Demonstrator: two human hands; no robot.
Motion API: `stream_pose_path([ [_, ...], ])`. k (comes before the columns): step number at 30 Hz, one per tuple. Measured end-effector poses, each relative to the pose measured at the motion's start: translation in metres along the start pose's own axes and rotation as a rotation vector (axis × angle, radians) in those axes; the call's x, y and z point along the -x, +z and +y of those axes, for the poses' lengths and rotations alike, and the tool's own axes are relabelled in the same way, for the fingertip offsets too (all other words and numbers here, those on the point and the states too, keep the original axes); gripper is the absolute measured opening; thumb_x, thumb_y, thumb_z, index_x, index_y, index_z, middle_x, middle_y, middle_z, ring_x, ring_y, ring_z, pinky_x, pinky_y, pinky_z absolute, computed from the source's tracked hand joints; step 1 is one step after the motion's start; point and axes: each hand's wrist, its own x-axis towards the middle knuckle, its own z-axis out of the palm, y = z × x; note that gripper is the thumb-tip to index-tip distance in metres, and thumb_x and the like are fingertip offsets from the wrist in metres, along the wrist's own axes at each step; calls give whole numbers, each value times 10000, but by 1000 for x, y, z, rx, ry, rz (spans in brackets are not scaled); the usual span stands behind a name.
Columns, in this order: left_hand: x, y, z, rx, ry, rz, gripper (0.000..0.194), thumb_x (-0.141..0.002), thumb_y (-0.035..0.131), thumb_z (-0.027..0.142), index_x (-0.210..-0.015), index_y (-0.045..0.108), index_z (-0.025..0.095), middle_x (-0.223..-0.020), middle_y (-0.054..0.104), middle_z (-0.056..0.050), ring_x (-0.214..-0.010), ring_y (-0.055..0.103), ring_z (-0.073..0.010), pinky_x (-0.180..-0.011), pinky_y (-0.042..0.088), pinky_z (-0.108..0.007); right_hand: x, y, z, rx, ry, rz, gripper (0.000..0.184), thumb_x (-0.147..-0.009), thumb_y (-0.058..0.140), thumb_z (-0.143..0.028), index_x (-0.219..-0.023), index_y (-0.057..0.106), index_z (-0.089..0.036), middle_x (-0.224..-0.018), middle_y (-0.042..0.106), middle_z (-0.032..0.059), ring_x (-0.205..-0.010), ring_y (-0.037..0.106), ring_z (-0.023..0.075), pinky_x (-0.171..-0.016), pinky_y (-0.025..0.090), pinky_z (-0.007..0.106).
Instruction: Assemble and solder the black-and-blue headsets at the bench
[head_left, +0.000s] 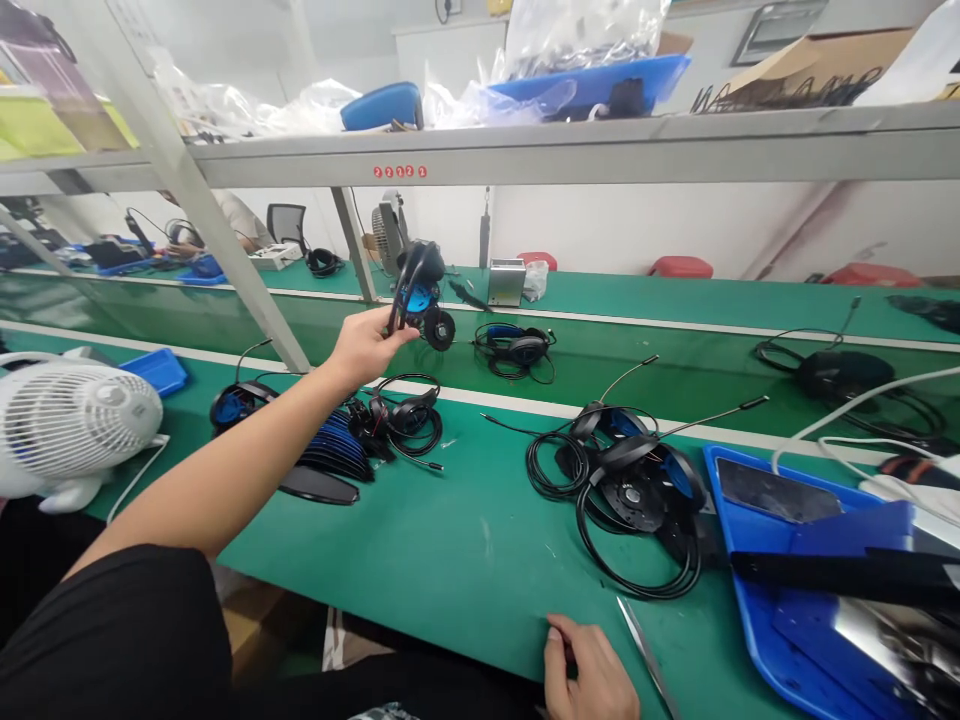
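My left hand [367, 345] is stretched forward and closed on a black and blue headset [420, 295], held up above the green conveyor belt [637, 340]. My right hand [589, 675] rests at the near edge of the green table [465, 540], its fingers curled under; whether it holds anything is hidden. A thin metal tool [646, 655] lies just right of it. Another headset [514, 345] lies on the belt. A headset with coiled cable [401, 415] and a stack of dark ear pads [334, 450] lie under my left arm. Tangled headsets with cables [630, 475] lie to the right.
A white fan [71, 425] stands at the left by a blue tray [157, 370]. Blue trays [810, 580] with parts sit at the right. A grey shelf [525, 150] with bags and bins runs overhead on slanted struts. A person sits far back left.
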Motion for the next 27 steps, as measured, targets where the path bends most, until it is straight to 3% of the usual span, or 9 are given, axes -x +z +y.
stream_pose_path([
  [3,44,-23,39,213,50,99,269,-887,688,451,-790,703,200,-775,729,-19,-733,648,-174,-729,517,-282,-5,-5,1,-100,117,-65,350,-1004,552,-492,-1048,757,-211,-868,768,120,-732,685,250,-725,523,368],
  [6,84,-47,71,306,85,57,281,-881,695,471,-774,713,212,-765,748,-30,-682,662,-175,-710,546,-302,-13,-10,-6,-312,307,-174,405,-949,639,-545,-1146,737,-205,-989,771,137,-762,670,240,-670,542,348],
  [11,150,-76,110,484,137,-121,231,-898,724,463,-796,743,257,-813,780,-56,-794,753,-233,-824,636,-389,-27,-17,-48,-1048,555,-409,681,-814,825,-514,-1394,586,-249,-1379,649,194,-994,679,276,-648,582,346],
  [15,210,-74,137,748,169,-250,140,-931,742,396,-843,773,291,-821,788,-47,-793,767,-232,-873,669,-424,-28,-26,-76,-1604,626,-725,782,-778,845,-558,-1458,546,-311,-1526,540,180,-1236,625,355,-846,607,521],
  [18,253,-59,151,926,152,-256,93,-967,703,347,-902,767,328,-826,789,-29,-811,772,-223,-850,677,-414,-21,-30,-79,-1807,639,-820,613,-759,851,-585,-1300,667,-361,-1425,630,110,-1282,604,366,-918,568,608],
  [20,277,-47,154,961,110,-272,102,-977,687,332,-910,764,329,-827,787,-34,-835,774,-229,-856,673,-411,-15,-30,-76,-1827,670,-871,512,-751,851,-599,-1162,721,-324,-1310,692,99,-1241,625,359,-889,580,581],
  [22,294,-37,150,954,60,-315,106,-970,695,312,-887,761,315,-836,786,-44,-856,774,-235,-875,665,-408,-8,-29,-72,-1793,726,-892,502,-737,861,-599,-1092,719,-275,-1175,732,102,-1089,681,314,-791,607,472],
  [25,313,-24,139,910,-44,-399,69,-946,716,305,-887,750,292,-855,780,-57,-853,768,-231,-869,652,-380,3,-29,-66,-1677,837,-751,361,-792,848,-511,-953,686,-233,-861,717,45,-748,665,187,-579,536,272],
  [27,323,-17,130,864,-96,-466,83,-948,707,322,-888,734,271,-861,771,-64,-831,758,-221,-840,640,-352,10,-33,-63,-1537,892,-667,314,-821,833,-462,-863,653,-207,-727,660,20,-625,608,149,-507,476,233],
])
